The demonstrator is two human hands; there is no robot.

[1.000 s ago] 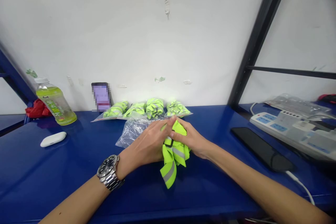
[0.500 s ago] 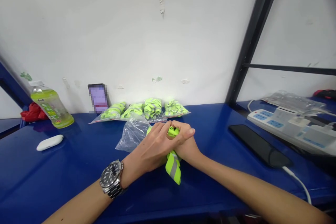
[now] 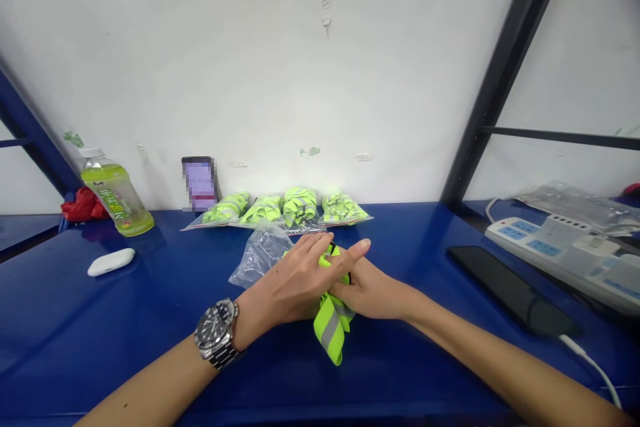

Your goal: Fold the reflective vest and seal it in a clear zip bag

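My left grip [image 3: 295, 280] and right grip [image 3: 367, 290] squeeze the neon vest [image 3: 331, 327]; a plastic bag [image 3: 260, 255] lies just beyond, packed vests [image 3: 295, 207] behind it.

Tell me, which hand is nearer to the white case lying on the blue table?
Left. The left hand is at the middle of the table, on the same side as the white case; the right hand is farther away, beyond the left hand.

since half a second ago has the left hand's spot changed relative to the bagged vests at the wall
No. The left hand stays just below the bagged vests, clasping the yellow vest; only the camera shifted.
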